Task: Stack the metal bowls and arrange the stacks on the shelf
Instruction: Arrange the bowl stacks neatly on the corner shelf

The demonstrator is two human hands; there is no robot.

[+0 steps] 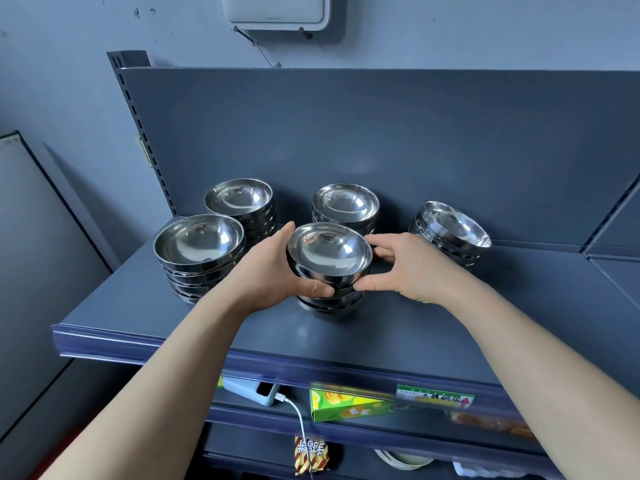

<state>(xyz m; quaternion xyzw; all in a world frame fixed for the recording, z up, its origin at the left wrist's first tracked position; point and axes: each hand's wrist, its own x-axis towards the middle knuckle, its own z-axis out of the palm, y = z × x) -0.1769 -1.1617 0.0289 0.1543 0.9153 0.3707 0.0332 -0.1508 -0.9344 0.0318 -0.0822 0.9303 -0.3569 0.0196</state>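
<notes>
Several stacks of shiny metal bowls stand on the dark grey shelf (398,327). The front middle stack (329,252) sits between my hands. My left hand (273,268) grips its left side, thumb curled across the front. My right hand (412,268) grips its right side, thumb meeting the left thumb at the front. Another stack (199,244) stands at the front left, one (239,199) at the back left, one (344,202) at the back middle. A tilted stack (453,226) leans at the back right.
The shelf's back panel (381,133) rises behind the stacks. Its front edge (242,358) runs below my forearms. Lower shelves hold a green box (349,405), a white charger with cable (249,389) and a snack packet (310,453). A grey cabinet (31,254) stands at left.
</notes>
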